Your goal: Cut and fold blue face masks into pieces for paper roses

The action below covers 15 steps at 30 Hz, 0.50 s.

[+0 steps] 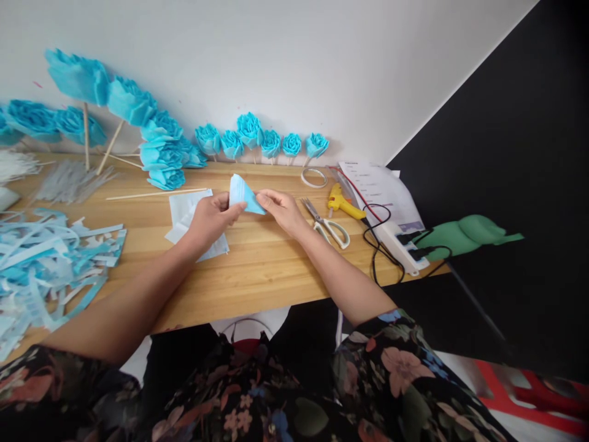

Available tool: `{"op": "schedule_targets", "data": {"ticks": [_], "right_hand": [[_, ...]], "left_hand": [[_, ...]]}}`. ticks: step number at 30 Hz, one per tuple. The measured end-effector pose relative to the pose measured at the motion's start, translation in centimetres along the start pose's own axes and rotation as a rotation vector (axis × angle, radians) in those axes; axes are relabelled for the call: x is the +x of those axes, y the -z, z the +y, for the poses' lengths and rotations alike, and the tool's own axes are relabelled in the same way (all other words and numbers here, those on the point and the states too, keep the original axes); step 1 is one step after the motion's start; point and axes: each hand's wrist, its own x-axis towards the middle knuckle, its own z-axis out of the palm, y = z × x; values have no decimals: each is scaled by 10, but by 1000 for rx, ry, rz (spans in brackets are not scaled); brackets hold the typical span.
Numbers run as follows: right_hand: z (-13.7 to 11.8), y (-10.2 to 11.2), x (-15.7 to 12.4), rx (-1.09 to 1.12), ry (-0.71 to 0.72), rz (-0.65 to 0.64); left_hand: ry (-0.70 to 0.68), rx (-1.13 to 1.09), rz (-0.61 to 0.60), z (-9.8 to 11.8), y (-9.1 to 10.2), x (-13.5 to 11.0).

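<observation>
Between my two hands, raised over the table, is a folded piece of light blue fabric (243, 193) with a pointed top. My left hand (212, 215) grips its left side, thumb in front. The fingers of my right hand (281, 210) pinch its right corner. Under and beside my left hand lie several pale cut sheets (183, 210), partly covered by it. White-handled scissors (327, 224) rest on the table just right of my right hand.
A yellow glue gun (343, 201), a tape roll (314, 177) and a power strip (399, 245) with cables lie right. Blue fabric flowers (250, 129) on sticks line the wall. Blue and white strips (50, 264) pile up at left, near a thin wooden stick (151, 194) on the table (257, 270).
</observation>
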Motion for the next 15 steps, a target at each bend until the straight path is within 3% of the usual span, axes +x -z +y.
{"op": "schedule_targets", "data": {"ticks": [8,15], "right_hand": [[3,0,1,41,6,34],[4,0,0,75,-2,-19]], "left_hand": [[57,-49,40,9,-2,-1],[35,-62,45,5,-2,-1]]}}
